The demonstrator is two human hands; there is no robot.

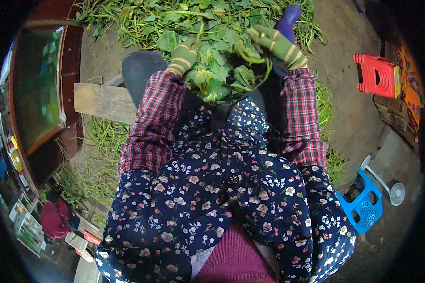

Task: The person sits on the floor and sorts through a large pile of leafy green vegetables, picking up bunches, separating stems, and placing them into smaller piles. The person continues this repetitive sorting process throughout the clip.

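My left hand, in a green knitted glove with pale stripes, is closed around a thin green stem that sticks up past the fingers. My right hand, gloved alike, pinches a leafy vine stem; limp leaves hang from it towards my lap. Between the hands, a heap of cut green leaves, some yellowing, lies over my lap. Beyond them a larger pile of leafy vines covers the floor. Fingertips of both hands are partly hidden by gloves and foliage.
A purple rubber boot stands in the pile. To the left are a wooden bench, a glass-fronted cabinet and another person. On the right are a red plastic stool and a blue plastic chair.
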